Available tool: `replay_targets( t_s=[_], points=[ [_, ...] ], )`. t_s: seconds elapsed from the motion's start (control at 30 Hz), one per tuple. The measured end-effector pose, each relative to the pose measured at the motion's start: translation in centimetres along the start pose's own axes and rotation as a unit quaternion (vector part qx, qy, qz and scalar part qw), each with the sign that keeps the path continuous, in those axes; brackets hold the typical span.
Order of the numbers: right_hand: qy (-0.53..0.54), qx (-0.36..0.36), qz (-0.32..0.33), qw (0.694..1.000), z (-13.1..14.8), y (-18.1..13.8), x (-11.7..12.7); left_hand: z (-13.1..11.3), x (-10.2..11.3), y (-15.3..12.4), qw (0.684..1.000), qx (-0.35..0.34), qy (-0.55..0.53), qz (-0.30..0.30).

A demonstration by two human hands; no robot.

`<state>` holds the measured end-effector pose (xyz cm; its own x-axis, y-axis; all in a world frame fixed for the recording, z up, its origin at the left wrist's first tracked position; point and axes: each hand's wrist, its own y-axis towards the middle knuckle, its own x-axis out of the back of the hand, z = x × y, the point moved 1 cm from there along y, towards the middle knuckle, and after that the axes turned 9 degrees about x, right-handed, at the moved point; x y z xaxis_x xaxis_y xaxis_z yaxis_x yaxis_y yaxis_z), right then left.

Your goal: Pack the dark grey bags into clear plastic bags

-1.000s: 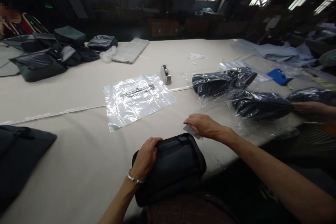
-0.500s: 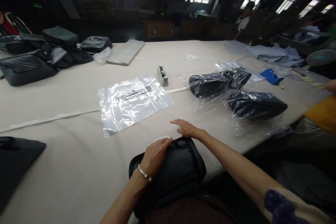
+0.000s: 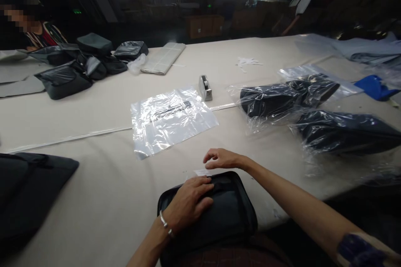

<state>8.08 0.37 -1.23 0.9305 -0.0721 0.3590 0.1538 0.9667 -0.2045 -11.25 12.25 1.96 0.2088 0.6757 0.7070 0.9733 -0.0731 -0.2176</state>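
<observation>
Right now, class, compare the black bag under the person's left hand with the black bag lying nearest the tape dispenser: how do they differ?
The black bag under the left hand is bare; the bag by the tape dispenser is wrapped in clear plastic. The first sits at the table's near edge with the left hand resting on it; the second lies farther out, untouched. Both are dark.

Black bag (image 3: 225, 212) under left hand (image 3: 188, 202), silver bracelet (image 3: 166, 225) on that wrist. Small white tag (image 3: 203, 172) at bag's far edge. Beige table (image 3: 103, 175). Clear plastic bag (image 3: 172, 119) with black print. Grey tape dispenser (image 3: 205, 88). Dark navy bags in clear film (image 3: 282, 98). Blue cloth (image 3: 374, 86) far right. Red-striped top on person (image 3: 40, 37) at left.
</observation>
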Motion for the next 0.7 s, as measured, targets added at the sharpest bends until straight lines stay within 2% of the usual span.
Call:
replay_targets(
  t_s=[0.07, 0.17, 0.23, 0.3, 0.37, 0.43, 0.53, 0.63, 0.67, 0.7],
  points=[
    [0.046, 0.017, 0.021, 0.999, 0.5, 0.8, -0.4, -0.1, 0.2, 0.3, 1.0, 0.0, -0.023, -0.013],
    [0.101, -0.007, 0.163, 0.981, 0.6, 1.0, -0.9, 0.5, 0.8, 0.2, 0.995, 0.023, -0.064, -0.071],
    [0.084, -0.038, 0.218, 0.971, 0.0, 0.4, -0.5, 1.7, 1.1, -0.6, 0.99, 0.066, -0.054, -0.114],
    [0.08, -0.049, 0.227, 0.969, -1.2, -0.6, 0.4, 3.0, 1.2, -1.9, 0.991, 0.093, -0.014, -0.091],
    [0.13, -0.043, 0.226, 0.964, -2.7, -1.7, 1.1, 4.5, 1.4, -3.4, 0.994, 0.111, -0.006, -0.022],
    [0.229, -0.048, 0.194, 0.953, -4.3, -2.9, 1.1, 6.4, 1.7, -4.9, 0.986, 0.155, -0.065, -0.003],
    [0.343, -0.081, 0.072, 0.933, -6.2, -4.3, -0.6, 9.7, 1.3, -6.9, 0.941, 0.251, -0.203, -0.098],
    [0.328, -0.07, -0.071, 0.939, -7.2, -5.5, -3.6, 12.7, -2.1, -8.4, 0.866, 0.318, -0.351, -0.158],
    [0.315, -0.066, -0.109, 0.941, -7.5, -5.8, -4.7, 13.5, -3.8, -8.7, 0.847, 0.339, -0.378, -0.159],
    [0.299, -0.063, -0.139, 0.942, -7.8, -6.1, -5.7, 14.1, -5.4, -8.7, 0.841, 0.353, -0.369, -0.177]
  ],
)
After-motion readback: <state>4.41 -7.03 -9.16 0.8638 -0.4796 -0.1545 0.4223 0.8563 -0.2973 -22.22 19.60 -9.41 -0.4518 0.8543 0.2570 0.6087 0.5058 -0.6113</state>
